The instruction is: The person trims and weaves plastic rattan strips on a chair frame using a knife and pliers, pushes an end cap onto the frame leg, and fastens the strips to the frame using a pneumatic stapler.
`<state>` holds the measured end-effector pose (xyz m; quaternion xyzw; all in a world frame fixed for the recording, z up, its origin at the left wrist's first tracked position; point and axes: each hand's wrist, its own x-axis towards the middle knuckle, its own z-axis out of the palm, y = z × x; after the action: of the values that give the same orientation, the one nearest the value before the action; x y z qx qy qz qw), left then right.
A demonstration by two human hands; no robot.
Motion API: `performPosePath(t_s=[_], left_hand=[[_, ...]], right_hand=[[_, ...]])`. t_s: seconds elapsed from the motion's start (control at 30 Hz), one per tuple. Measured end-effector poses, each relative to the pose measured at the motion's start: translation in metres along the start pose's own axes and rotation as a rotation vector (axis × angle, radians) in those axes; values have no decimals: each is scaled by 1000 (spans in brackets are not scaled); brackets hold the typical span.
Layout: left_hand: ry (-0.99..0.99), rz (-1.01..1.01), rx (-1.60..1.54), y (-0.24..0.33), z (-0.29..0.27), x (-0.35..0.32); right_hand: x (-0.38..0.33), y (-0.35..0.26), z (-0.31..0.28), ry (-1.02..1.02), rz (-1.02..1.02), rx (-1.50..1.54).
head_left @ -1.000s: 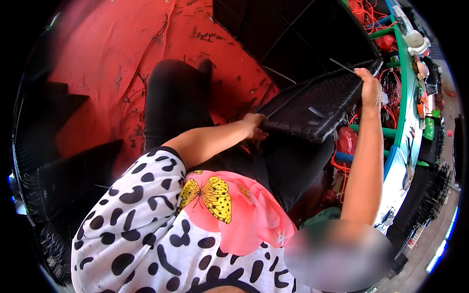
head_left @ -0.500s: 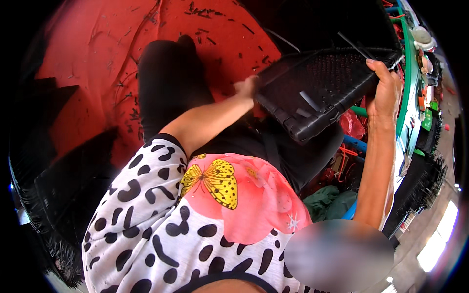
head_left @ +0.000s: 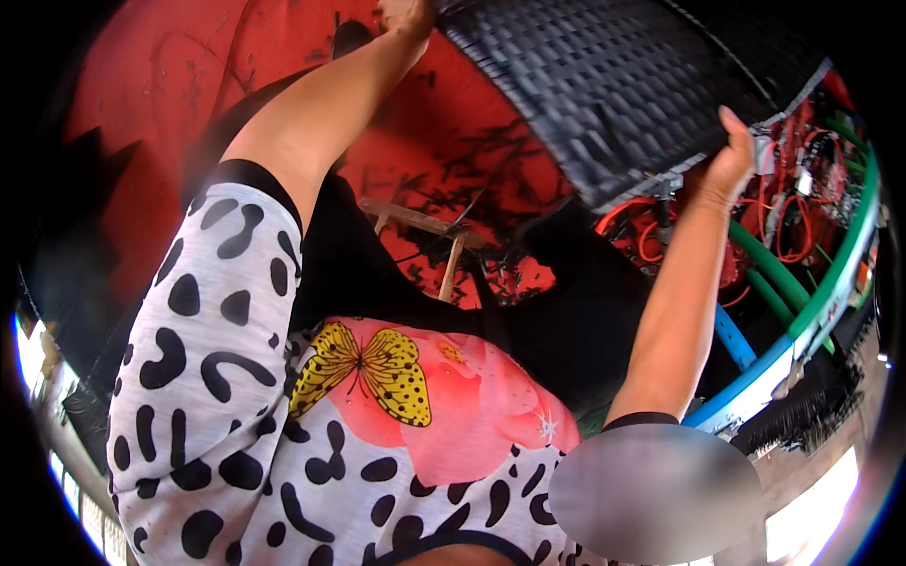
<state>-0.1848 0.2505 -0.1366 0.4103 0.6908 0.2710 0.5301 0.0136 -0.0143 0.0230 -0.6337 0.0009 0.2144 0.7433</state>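
A large black woven wicker piece (head_left: 604, 90) is held up in front of me at the upper right, tilted, with its basket-weave face toward me. My left hand (head_left: 408, 16) is at its far left corner, closed on the edge and partly cut off by the top of the picture. On the right, my right hand (head_left: 729, 172) grips the near right edge. Its thumb points up along the edge, and its fingers are hidden behind the wicker piece.
Black scraps (head_left: 472, 170) lie strewn over a red sheet (head_left: 170, 189) on the floor. A small wooden frame (head_left: 415, 217) stands between my knees. To the right is a round green-and-white rim (head_left: 802, 325) with green tubes (head_left: 769, 269), a blue tube (head_left: 734, 338) and red cords (head_left: 802, 236).
The wicker piece has been lifted and turned, so its woven face now shows instead of its hollow side. My left hand has moved up and away; my right hand has lowered slightly.
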Motion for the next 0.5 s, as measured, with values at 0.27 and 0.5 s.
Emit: performPosePath(t_s=[0.27,0.5], left_hand=[[70,216,894,-33,-43,-6],[28,536,1303,-47,-68,82]], right_hand=[[-19,106,-76,20,414,-52],[-1,191,-78,-151,699,70]])
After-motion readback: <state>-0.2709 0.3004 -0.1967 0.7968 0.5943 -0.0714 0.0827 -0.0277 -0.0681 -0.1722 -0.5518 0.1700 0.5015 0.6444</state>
